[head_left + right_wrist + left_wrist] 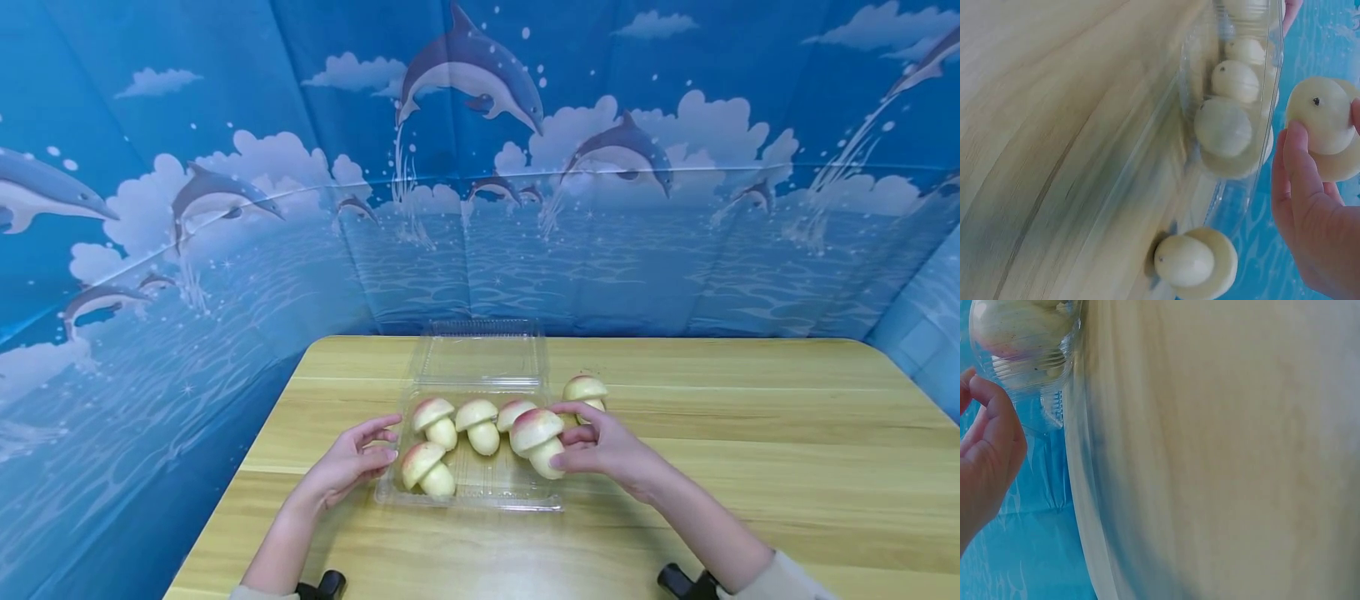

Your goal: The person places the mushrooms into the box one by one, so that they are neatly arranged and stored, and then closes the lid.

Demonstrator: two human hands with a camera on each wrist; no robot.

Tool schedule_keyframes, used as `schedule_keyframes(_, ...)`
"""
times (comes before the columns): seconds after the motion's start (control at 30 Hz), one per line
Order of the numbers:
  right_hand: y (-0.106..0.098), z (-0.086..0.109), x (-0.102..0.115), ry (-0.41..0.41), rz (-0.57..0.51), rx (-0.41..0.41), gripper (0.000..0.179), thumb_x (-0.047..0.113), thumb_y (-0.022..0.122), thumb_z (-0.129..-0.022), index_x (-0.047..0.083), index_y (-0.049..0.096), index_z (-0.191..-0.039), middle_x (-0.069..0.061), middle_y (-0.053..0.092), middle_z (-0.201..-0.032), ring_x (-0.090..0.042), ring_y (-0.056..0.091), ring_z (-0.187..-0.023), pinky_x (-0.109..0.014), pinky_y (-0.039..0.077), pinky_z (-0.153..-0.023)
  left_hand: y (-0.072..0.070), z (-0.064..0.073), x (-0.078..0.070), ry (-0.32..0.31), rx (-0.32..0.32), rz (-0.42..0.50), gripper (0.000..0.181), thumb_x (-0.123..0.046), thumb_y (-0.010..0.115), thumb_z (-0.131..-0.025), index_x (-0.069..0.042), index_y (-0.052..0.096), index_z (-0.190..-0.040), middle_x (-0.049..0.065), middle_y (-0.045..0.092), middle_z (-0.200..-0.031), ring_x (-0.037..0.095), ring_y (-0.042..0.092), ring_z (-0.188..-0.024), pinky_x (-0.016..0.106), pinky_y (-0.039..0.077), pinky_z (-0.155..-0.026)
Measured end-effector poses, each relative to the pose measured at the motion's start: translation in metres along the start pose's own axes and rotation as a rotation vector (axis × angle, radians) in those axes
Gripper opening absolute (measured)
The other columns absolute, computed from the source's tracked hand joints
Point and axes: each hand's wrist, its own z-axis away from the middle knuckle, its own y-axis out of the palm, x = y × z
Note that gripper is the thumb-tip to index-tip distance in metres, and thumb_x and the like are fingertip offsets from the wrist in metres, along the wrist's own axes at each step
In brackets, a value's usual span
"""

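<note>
My right hand [611, 450] grips a cream toy mushroom [536, 437] with a pink-tinged cap, thumb on the stem and fingers behind it. The right wrist view shows the held mushroom [1322, 115] stem end first, raised beside the clear plastic box [487, 492]. Several more toy mushrooms [483, 437] lie in the box, most toward its left and back. At the box's left wall, my left hand [345, 467] has its fingers loosely bent with nothing between them. In the left wrist view, the left hand [991, 437] is close to the box's ribbed corner.
Another toy mushroom [585, 390] sits on the wooden table [750, 433], right of the box. The box's hinged lid [480, 358] lies back toward the far edge. Behind the table hangs a blue dolphin-print cloth [637, 250].
</note>
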Motion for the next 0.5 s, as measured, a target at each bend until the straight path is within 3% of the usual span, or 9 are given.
schedule_keyframes(0.5,0.019,-0.015,-0.001,0.018,-0.009,0.024,0.073,0.004,0.072,-0.077,-0.002,0.032,-0.138,-0.012,0.060,-0.093,-0.018,0.058,-0.084,-0.032,0.050,-0.076,-0.001,-0.001,0.001,0.009,0.007,0.001,0.063,-0.003,0.061,-0.088,0.005,0.029,-0.142,0.009,0.043,-0.110,0.006,0.052,-0.075,0.020,0.047,-0.067)
